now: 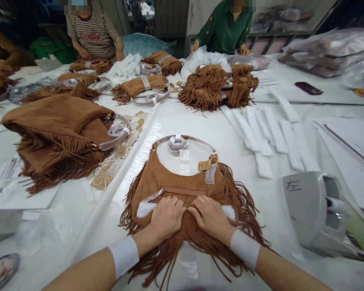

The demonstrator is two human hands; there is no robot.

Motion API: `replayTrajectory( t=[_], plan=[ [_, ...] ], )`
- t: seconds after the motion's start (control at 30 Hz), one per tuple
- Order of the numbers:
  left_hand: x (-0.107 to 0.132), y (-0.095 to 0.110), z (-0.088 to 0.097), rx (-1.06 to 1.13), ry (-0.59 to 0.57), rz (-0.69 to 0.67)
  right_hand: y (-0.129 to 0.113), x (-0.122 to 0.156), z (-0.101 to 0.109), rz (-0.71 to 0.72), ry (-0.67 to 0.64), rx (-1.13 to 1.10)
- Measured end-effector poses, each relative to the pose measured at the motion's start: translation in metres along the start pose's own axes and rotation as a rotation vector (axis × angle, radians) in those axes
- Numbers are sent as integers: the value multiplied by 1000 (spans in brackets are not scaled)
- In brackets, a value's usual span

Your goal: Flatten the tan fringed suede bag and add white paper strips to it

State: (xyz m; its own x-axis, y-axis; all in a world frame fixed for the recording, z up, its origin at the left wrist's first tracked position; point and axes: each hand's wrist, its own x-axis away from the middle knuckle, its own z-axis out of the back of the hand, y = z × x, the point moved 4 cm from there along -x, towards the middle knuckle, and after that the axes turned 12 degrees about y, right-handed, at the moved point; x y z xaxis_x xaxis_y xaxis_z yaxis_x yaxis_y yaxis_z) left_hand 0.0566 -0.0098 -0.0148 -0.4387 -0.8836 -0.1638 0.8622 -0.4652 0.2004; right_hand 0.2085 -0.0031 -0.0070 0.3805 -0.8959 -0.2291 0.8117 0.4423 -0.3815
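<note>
Suede fringed bag (182,186) lies flat on the table (200,121). Left hand (166,218) and right hand (210,218) press palm-down, fingers spread, hiding the middle of a white paper strip (144,209).

- Fringed bag (182,194) under the hands: tan-brown suede, with a pale lilac wrapping on its handle (177,143) and a small tan tag (204,165).
- Strip (145,208) across the bag: white.
- Wristbands on both arms (123,255): white.
- Worktop (200,121): white.
- Stack of bags (57,137) to the left: the same tan-brown, fringed.
- Folded strips (267,133) to the right: white.
- Machine (315,210) at the right edge: light grey.
- Phone (308,87): dark maroon.
- One co-worker's top (92,34): grey and white stripes with red lettering.
- The other's top (226,26): dark green with small yellow spots.
</note>
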Motion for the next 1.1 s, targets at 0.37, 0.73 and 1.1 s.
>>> replayTrajectory(
  t=[0.37,0.73,1.1],
  plan=[
    [16,-6,28,204,16,-587,0,-1,3,47,149,-24],
    [28,-8,15,216,-58,-444,-3,2,2,89,143,71],
    [13,-3,34,296,-29,-276,-11,-2,-1,46,104,196]
  ],
)
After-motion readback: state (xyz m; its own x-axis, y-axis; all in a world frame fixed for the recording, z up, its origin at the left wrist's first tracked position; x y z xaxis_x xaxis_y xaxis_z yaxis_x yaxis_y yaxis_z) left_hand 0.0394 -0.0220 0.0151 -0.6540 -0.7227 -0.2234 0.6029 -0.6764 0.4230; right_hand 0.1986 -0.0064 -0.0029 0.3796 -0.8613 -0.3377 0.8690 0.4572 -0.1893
